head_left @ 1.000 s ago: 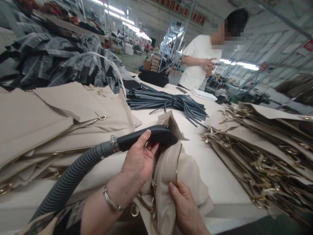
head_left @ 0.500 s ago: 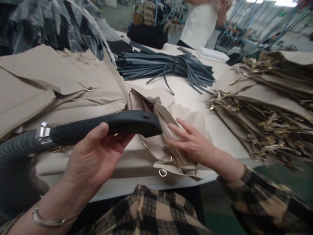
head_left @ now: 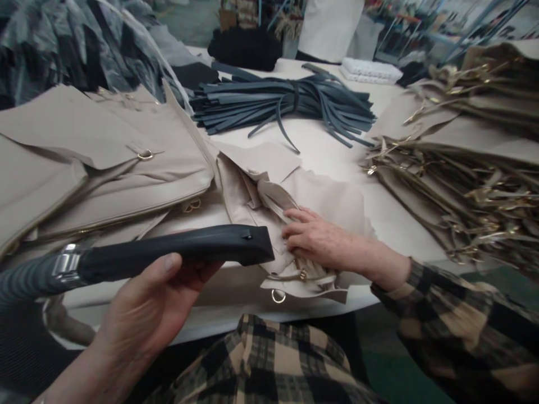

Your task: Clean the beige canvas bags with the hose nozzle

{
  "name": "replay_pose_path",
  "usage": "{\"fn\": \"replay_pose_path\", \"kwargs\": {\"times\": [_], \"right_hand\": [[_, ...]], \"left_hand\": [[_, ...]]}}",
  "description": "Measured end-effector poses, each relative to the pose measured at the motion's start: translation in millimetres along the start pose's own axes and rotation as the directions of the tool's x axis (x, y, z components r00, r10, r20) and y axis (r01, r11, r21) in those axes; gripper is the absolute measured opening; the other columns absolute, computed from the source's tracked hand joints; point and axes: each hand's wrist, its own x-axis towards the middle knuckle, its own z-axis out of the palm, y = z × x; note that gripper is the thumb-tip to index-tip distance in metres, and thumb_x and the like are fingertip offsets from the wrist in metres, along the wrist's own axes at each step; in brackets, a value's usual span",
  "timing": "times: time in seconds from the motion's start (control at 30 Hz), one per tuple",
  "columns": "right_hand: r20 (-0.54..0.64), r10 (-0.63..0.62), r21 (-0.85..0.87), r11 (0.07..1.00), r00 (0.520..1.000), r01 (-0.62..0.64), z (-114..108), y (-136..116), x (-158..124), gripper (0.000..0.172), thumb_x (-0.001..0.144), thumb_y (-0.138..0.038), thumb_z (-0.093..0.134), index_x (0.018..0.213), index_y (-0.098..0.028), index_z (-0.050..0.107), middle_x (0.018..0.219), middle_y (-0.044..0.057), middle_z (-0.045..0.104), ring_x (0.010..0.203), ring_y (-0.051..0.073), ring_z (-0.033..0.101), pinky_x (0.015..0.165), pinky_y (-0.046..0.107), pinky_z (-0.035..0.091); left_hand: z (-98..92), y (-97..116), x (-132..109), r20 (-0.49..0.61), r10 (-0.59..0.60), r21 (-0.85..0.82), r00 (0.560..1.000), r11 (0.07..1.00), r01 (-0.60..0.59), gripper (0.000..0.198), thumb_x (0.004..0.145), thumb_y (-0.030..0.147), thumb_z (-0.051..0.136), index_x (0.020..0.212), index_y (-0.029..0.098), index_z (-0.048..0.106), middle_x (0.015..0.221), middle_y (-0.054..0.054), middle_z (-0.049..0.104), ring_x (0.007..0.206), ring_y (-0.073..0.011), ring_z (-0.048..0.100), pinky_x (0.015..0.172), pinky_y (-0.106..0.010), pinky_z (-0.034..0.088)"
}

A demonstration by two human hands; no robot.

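Left hand: here's the left hand (head_left: 155,297), wrapped round the nozzle (head_left: 177,247), thumb along the near side, fingers curled beneath.
Nozzle: black and long, held above the worktop (head_left: 324,134), its tip pointing right towards the bag, just beside the other hand's fingertips.
Hose: grey, ribbed, joined to the nozzle by a silver clamp (head_left: 67,266); the hose (head_left: 25,278) runs out at the left.
Right hand: and the right hand (head_left: 320,238) comes in from the right, palm down on the bag, fingers slightly bent; folds hide the fingertips' undersides, so I can't tell whether they pinch the cloth.
Bag: beige, the bag (head_left: 238,188) lies crumpled and partly spread in the middle of the worktop, between two stacks.
Ring: a gold ring (head_left: 278,295) sits at the bag's near end, close to the worktop's front edge.
Left stack: flat beige bags in the left stack (head_left: 105,151), zips and gold fittings showing.
Right stack: more beige pieces in the right stack (head_left: 463,168), gold hardware bristling along its side.
Straps: beyond the bag, dark straps (head_left: 261,104) lie bound in one bundle.
Far side: a black heap (head_left: 244,47), a white packet (head_left: 370,71), and a person's white top (head_left: 328,28) behind.
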Motion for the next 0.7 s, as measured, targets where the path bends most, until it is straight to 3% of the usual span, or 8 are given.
{"fn": "replay_pose_path", "kwargs": {"times": [0.17,0.3,0.4,0.53,0.7], "right_hand": [[-0.043,0.057,0.103,0.993,0.997,-0.052,10.1,7.8,-6.1,0.025,0.089,-0.016,0.061,0.113,-0.017,0.069,0.13,0.008,0.061,0.137,0.03,0.034,0.117,0.051,0.028],[-0.071,0.091,0.172,0.982,0.993,-0.077,11.9,8.6,-4.7,0.036,0.083,-0.01,0.063,0.119,-0.016,0.066,0.13,0.009,0.061,0.138,0.03,0.035,0.117,0.051,0.03],[-0.114,0.109,0.223,0.972,0.988,-0.081,15.5,9.2,-4.0,0.039,0.081,-0.009,0.063,0.119,-0.016,0.066,0.128,0.01,0.063,0.138,0.029,0.035,0.116,0.051,0.031],[-0.125,0.108,0.219,0.972,0.986,-0.078,20.8,11.2,-5.8,0.038,0.081,-0.01,0.063,0.119,-0.016,0.066,0.126,0.01,0.064,0.138,0.029,0.035,0.118,0.05,0.029],[-0.113,0.075,0.156,0.986,0.991,-0.057,13.3,8.5,-3.5,0.026,0.087,-0.014,0.06,0.111,-0.017,0.068,0.119,0.008,0.066,0.131,0.027,0.041,0.115,0.047,0.03]], "left_hand": [[3.0,-19.9,4.1,0.102,-0.061,0.042,0.993,0.998,0.057,0.028,0.058,0.022,0.088,0.083,0.018,0.075,0.091,-0.007,0.078,0.095,-0.0282,0.071,0.085,-0.041,0.061],[16.3,-36.6,7.3,0.159,-0.082,0.076,0.984,0.995,0.07,0.025,0.061,0.018,0.086,0.084,0.017,0.075,0.092,-0.006,0.076,0.095,-0.0251,0.069,0.09,-0.04,0.057],[19.7,-35.6,5.4,0.188,-0.03,0.151,0.982,0.989,0.002,0.027,0.062,0.018,0.085,0.087,0.018,0.075,0.091,-0.005,0.075,0.093,-0.0226,0.068,0.093,-0.037,0.054],[14.1,-23.9,-0.5,0.202,0.001,0.291,0.979,0.955,-0.061,0.032,0.06,0.021,0.085,0.09,0.018,0.075,0.094,-0.007,0.075,0.098,-0.0255,0.066,0.098,-0.037,0.049],[19.9,-27.3,-7.6,0.213,0.003,0.292,0.977,0.954,-0.066,0.028,0.061,0.022,0.083,0.088,0.02,0.074,0.095,-0.006,0.075,0.1,-0.0267,0.065,0.101,-0.041,0.046]]}}
